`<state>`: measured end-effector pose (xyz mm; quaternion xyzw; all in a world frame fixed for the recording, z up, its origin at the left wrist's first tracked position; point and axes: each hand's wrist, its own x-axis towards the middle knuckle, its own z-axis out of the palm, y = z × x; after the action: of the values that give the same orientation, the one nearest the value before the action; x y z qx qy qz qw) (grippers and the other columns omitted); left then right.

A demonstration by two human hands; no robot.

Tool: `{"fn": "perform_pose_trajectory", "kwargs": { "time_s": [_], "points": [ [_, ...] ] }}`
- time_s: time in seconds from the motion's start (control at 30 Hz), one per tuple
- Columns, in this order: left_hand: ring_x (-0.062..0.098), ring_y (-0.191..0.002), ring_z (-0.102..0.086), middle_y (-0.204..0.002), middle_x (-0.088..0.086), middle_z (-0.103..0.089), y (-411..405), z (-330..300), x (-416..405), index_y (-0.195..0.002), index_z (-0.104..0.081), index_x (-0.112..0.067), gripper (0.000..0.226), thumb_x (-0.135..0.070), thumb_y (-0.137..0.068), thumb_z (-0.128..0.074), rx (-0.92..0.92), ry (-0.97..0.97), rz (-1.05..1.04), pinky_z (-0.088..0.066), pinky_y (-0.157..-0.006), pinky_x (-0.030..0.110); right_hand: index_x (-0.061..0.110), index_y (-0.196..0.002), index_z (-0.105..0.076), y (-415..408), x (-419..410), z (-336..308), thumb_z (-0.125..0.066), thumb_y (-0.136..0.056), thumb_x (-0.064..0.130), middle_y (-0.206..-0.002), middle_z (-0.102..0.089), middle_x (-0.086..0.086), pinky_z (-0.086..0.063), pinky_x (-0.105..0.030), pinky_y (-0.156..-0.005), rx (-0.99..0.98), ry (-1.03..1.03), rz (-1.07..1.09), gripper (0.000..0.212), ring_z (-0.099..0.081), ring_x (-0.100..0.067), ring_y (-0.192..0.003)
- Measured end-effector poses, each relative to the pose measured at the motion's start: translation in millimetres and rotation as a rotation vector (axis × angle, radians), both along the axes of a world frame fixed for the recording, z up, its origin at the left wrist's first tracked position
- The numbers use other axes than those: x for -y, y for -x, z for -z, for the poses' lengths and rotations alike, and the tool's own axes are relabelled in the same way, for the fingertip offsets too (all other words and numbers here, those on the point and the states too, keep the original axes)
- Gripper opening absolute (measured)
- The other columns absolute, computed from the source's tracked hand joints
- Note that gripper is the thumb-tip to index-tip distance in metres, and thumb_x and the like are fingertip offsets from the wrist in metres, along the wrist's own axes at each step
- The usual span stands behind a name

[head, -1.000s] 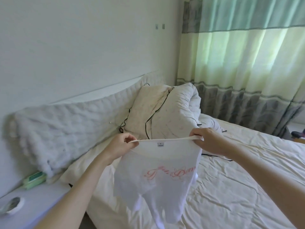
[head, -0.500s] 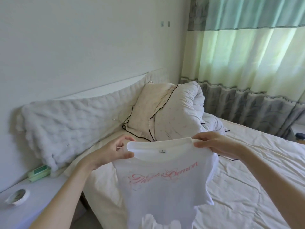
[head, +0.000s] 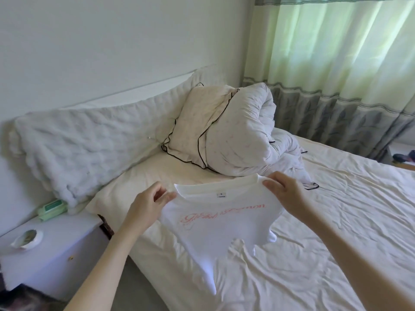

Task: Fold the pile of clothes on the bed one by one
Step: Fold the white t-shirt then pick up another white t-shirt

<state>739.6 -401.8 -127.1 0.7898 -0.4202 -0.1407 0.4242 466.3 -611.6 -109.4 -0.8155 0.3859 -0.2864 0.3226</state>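
A white T-shirt (head: pixel 215 230) with pink script lettering across the chest hangs spread over the cream bed sheet (head: pixel 336 221), its lower part resting on the sheet. My left hand (head: pixel 148 205) pinches its left shoulder beside the collar. My right hand (head: pixel 285 194) grips the right shoulder. A small size label shows inside the neckline. The pile of other clothes is out of view.
A cream pillow with black piping (head: pixel 197 126) and a rolled white duvet (head: pixel 244 135) lie at the head of the bed. A quilted white headboard cover (head: pixel 85 144) runs along the wall. The white nightstand (head: pixel 51 248) holds a green pack (head: pixel 52 209) and a small dish (head: pixel 27 239). Curtains (head: pixel 336 63) hang at right.
Both hands have lowered the shirt from mid-air toward the sheet and spread it wider. The camera has tilted down.
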Motion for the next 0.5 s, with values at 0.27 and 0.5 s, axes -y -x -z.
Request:
{"fn": "perform_pose_trajectory", "kwargs": {
  "time_s": [0.27,0.5],
  "points": [
    [0.007,-0.062,-0.049,-0.068,-0.01,-0.055,44,49,-49,-0.088,-0.052,-0.03,0.01,-0.032,-0.096,-0.048,0.036,-0.245,0.238,-0.036,-0.058,0.017,0.03,-0.065,-0.053,70,-53,46,-0.061,-0.089,0.029,-0.056,-0.053,0.007,-0.04,-0.031,-0.057,-0.337,-0.119,0.034,0.025,-0.052,-0.017,-0.063],
    [0.012,-0.058,-0.052,-0.061,-0.004,-0.055,52,33,-38,-0.077,-0.05,-0.04,0.018,-0.057,-0.08,-0.048,0.117,-0.173,0.275,-0.04,-0.055,0.02,0.039,-0.056,-0.057,94,-56,42,-0.062,-0.081,0.046,-0.05,-0.055,0.007,-0.047,-0.035,-0.058,-0.368,-0.112,0.147,0.027,-0.054,-0.015,-0.059]
  ]
}}
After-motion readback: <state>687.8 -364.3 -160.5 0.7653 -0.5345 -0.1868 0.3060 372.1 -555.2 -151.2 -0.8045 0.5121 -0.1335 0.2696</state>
